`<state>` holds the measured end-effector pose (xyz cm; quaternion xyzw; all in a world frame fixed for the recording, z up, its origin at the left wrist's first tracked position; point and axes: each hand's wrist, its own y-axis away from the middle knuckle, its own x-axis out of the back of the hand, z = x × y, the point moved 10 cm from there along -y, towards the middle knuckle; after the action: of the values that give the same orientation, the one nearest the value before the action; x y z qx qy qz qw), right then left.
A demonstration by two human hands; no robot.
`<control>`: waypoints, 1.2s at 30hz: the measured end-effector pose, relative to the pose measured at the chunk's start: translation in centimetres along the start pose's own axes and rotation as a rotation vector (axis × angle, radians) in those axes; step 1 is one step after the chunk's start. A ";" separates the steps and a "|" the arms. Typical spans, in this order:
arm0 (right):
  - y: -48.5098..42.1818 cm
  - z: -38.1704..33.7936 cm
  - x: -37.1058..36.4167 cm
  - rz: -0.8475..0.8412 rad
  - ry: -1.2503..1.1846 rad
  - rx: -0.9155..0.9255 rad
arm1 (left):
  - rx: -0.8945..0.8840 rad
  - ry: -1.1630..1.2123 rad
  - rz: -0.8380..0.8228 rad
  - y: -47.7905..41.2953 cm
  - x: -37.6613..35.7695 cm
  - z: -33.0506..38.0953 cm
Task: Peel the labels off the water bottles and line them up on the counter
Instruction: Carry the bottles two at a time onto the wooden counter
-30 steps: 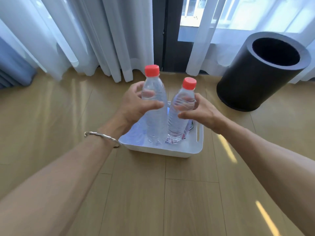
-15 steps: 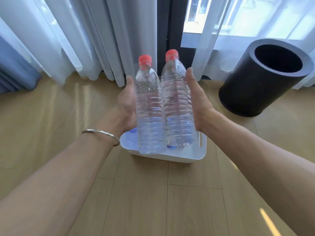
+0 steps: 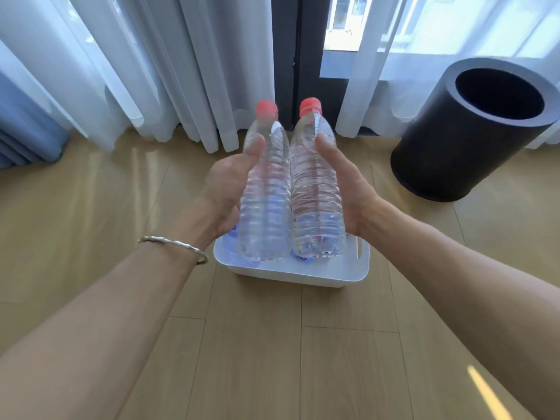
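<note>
L hand (image 3: pixel 225 189) grips a red-capped btl (image 3: pixel 265 201), thumb on its front; R hand (image 3: pixel 348 189) grips a 2nd btl (image 3: pixel 315 201) likewise. Both btls upright, touching side by side betw. the palms, over a white bin (image 3: pixel 303 277).

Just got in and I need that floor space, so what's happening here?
A person holds two clear red-capped bottles upright, side by side, over a white tray on the wooden floor. The left hand grips the left bottle, the right hand the right bottle. Neither shows a label.
</note>
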<state>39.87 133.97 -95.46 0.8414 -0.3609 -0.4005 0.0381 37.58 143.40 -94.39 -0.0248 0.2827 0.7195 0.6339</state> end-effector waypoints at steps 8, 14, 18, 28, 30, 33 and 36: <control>0.2 -1.5 0.6 0.097 0.174 0.172 | -0.045 -0.011 -0.145 -0.2 -1.8 -0.9; 0.8 -3.4 0.5 0.185 0.382 0.297 | -0.189 -0.156 -0.030 -0.3 -1.0 0.3; 1.1 -3.9 1.2 0.218 0.436 0.330 | -0.228 -0.291 0.077 0.1 -0.7 0.6; 2.9 -2.8 2.9 0.335 0.426 0.322 | -0.322 -0.351 0.131 2.1 -1.8 0.6; 3.3 -1.5 2.9 0.345 0.372 0.311 | -0.321 -0.347 0.142 2.8 -1.4 0.0; 3.9 0.8 2.9 0.332 0.297 0.287 | -0.284 -0.323 0.162 4.0 -0.3 -1.6; 4.9 4.0 3.2 0.373 0.284 0.225 | -0.211 -0.308 0.181 5.3 1.0 -4.1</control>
<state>35.58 129.26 -98.51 0.8069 -0.5433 -0.2217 0.0676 31.15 142.30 -96.19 0.0447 0.1067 0.7945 0.5962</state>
